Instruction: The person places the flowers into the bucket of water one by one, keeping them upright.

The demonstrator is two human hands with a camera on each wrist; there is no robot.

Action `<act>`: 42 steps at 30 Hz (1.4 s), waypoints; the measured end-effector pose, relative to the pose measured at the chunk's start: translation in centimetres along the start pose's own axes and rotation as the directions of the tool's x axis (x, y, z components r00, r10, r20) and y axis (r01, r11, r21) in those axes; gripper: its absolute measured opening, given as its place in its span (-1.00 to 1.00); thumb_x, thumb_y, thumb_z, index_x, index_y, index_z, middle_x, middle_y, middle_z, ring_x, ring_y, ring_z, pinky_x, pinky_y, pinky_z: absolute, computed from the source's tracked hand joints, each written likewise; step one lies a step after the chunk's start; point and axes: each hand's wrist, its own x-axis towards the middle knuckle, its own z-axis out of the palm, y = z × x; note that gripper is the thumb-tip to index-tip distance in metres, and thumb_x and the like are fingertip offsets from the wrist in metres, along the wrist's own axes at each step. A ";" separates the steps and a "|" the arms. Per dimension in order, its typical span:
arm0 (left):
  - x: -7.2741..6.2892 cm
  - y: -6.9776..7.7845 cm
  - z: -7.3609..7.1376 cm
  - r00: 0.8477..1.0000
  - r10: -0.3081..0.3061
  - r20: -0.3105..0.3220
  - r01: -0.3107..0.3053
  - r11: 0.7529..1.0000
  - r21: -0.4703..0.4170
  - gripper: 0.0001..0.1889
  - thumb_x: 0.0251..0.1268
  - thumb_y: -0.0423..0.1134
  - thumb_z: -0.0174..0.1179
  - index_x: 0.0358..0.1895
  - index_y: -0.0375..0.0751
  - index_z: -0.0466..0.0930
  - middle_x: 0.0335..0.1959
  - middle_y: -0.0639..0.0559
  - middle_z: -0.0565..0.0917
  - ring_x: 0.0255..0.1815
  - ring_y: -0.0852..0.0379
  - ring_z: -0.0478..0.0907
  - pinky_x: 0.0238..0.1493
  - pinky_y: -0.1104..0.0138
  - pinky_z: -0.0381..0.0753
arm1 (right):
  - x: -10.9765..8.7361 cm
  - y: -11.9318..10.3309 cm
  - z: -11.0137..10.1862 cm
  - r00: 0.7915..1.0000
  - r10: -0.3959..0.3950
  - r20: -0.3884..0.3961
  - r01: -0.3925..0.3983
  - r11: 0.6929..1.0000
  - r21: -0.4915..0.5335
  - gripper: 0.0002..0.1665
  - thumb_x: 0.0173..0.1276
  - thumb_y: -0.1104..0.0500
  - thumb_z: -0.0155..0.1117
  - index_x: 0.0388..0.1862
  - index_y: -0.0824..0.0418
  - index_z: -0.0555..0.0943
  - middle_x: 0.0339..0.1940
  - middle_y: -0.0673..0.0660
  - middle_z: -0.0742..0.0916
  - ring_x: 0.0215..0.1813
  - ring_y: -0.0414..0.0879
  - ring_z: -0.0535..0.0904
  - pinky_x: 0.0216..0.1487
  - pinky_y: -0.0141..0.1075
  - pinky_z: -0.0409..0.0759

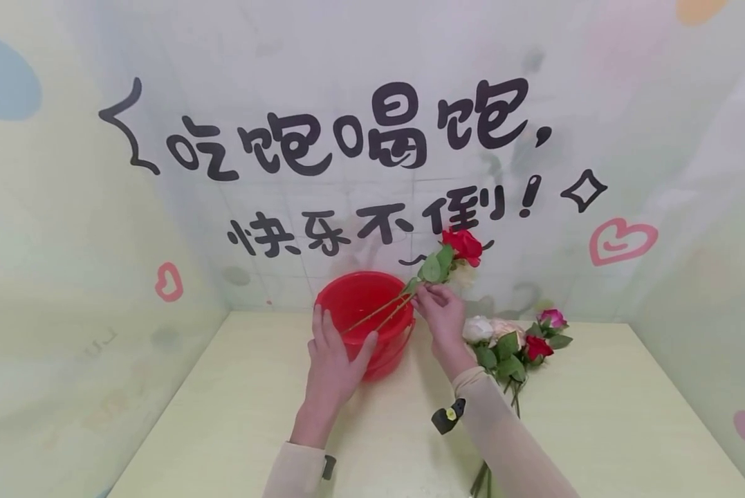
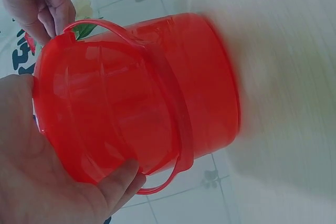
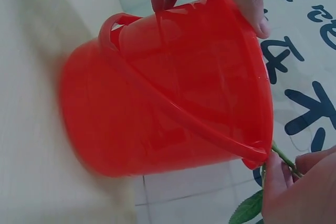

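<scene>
A red plastic bucket with a thin red handle stands upright on the table. My left hand holds it at the near left, thumb and fingers spread around its wall by the rim. Over the bucket's right rim, my right hand pinches the green stems of a red rose and a paler bloom partly behind it. The stems slant down to the left into the bucket, while both flower heads stay outside, up and to the right. The left hand hides their lower ends.
More flowers lie on the table right of the bucket: a white rose, a red rose and a magenta one among them. Their stems run toward the front, partly beneath the right forearm. A printed backdrop rises behind the table.
</scene>
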 end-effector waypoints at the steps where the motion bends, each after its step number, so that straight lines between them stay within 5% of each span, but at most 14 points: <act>1: 0.0 0.0 0.0 1.000 0.001 0.000 -0.001 1.000 0.000 0.24 0.21 0.19 0.49 0.73 -0.14 -0.20 0.71 -0.08 -0.05 0.46 -0.19 0.27 0.06 -0.08 0.76 | 0.0 -0.1 -0.1 1.000 0.010 0.009 -0.010 1.000 -0.011 -0.72 0.58 0.31 0.25 0.09 0.55 0.63 -0.03 0.44 0.75 -0.18 -0.09 0.79 0.03 -0.23 0.77; 10: 0.2 0.3 -0.1 1.000 -0.003 -0.003 0.003 1.000 0.000 0.28 0.21 0.19 0.48 0.74 -0.13 -0.27 0.70 -0.09 -0.03 0.47 -0.20 0.26 0.06 -0.09 0.76 | 0.3 -1.8 -1.3 0.972 0.156 0.177 -0.131 0.981 -0.142 -0.45 0.73 0.15 0.03 0.48 0.53 0.41 0.23 0.48 0.64 0.29 0.18 0.65 0.29 -0.20 0.63; 21: -0.2 0.3 0.2 1.000 -0.013 0.006 0.013 1.000 -0.021 0.28 0.18 0.15 0.52 0.73 -0.14 -0.25 0.70 -0.09 -0.03 0.48 -0.19 0.26 0.07 -0.10 0.75 | -0.1 -1.2 -2.8 0.956 0.176 0.233 -0.125 0.968 -0.219 -0.50 0.72 0.18 0.06 0.37 0.56 0.48 0.12 0.38 0.71 0.00 -0.11 0.73 0.25 -0.19 0.67; 33: -0.1 -0.1 0.2 1.000 -0.007 -0.015 0.006 1.000 -0.010 0.26 0.21 0.17 0.49 0.73 -0.15 -0.24 0.69 -0.10 -0.03 0.46 -0.21 0.27 0.06 -0.11 0.75 | -0.4 -1.3 -4.7 0.934 0.193 0.300 -0.121 0.963 -0.242 -0.46 0.72 0.10 0.07 0.44 0.47 0.45 0.34 0.42 0.62 0.35 0.20 0.64 0.36 -0.09 0.58; 42: -0.3 0.0 0.6 0.999 -0.029 -0.029 0.028 0.999 -0.039 0.28 0.17 0.14 0.53 0.73 -0.11 -0.25 0.68 -0.09 0.01 0.50 -0.19 0.25 0.08 -0.11 0.74 | -0.4 -1.4 -6.3 0.931 0.180 0.317 -0.105 0.965 -0.239 -0.55 0.71 0.17 0.09 0.34 0.49 0.51 0.22 0.40 0.67 0.21 0.16 0.71 0.19 -0.21 0.71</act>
